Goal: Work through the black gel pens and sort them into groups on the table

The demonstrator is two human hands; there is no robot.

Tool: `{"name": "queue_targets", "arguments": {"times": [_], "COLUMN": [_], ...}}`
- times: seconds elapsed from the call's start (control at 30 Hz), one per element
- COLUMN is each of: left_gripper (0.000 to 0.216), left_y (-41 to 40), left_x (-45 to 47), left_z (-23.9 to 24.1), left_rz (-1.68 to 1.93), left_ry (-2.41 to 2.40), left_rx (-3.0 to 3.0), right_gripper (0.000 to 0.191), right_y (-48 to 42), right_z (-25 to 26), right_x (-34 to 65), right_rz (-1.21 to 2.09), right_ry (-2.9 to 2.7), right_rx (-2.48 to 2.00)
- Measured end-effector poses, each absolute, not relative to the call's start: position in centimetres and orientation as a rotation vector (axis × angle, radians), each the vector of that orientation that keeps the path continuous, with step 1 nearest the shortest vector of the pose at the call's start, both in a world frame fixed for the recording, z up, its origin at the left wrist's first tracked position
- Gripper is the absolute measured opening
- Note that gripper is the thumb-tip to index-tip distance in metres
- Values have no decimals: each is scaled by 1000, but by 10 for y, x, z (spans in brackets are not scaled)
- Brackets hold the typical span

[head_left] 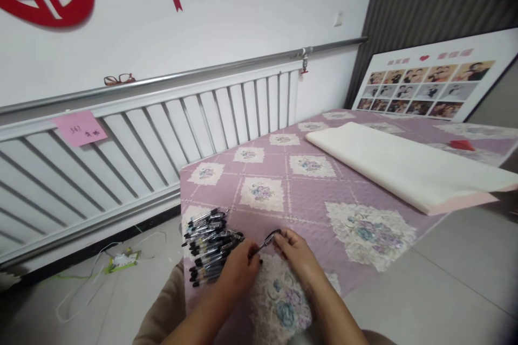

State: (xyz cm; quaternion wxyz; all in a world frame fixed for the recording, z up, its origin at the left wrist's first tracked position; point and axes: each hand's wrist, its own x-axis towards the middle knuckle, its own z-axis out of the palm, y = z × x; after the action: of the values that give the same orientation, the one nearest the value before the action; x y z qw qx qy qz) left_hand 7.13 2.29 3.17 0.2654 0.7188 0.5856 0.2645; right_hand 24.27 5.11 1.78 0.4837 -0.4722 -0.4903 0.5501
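Note:
Between my two hands is a slim pen (265, 242) with a clear barrel and dark ends, slanting up to the right. My left hand (243, 265) closes its fingers round the lower end. At the upper end, the thumb and fingers of my right hand (294, 252) pinch the dark tip. Just left of my left hand lies a pile of similar pens (208, 245), black and clear, stacked roughly side by side. Part of that pile is hidden behind my left hand. Beneath everything is a purple tablecloth (267, 221) with floral patches.
A long cream roll or folded sheet (388, 167) lies across the table's right side, near a small red paper piece (462, 145). Behind stands a photo board (429, 86). A white radiator (162, 140) runs along the wall, with glasses (119, 79) on the pipe. A power strip (122, 261) sits on the floor.

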Motion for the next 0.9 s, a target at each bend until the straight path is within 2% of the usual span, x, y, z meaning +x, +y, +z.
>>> {"name": "queue_targets", "arguments": {"times": [0.27, 0.53, 0.67, 0.9], "left_gripper": [17, 19, 18, 28], "left_y": [-10, -26, -37, -54], "left_x": [49, 26, 12, 2], "left_z": [36, 27, 17, 8], "left_rz": [695, 550, 549, 655], "left_ry": [1533, 1587, 1610, 1578], "left_rx": [1974, 1869, 1884, 2061], "right_gripper": [29, 34, 31, 14], "right_y": [31, 34, 40, 34], "right_z": [19, 14, 4, -12], "right_x": [224, 233, 242, 227], "right_rz": [1448, 1379, 1165, 592], "right_ry": [-1344, -1099, -1257, -1752], "right_rx": [-1090, -1110, -1250, -1395]}}
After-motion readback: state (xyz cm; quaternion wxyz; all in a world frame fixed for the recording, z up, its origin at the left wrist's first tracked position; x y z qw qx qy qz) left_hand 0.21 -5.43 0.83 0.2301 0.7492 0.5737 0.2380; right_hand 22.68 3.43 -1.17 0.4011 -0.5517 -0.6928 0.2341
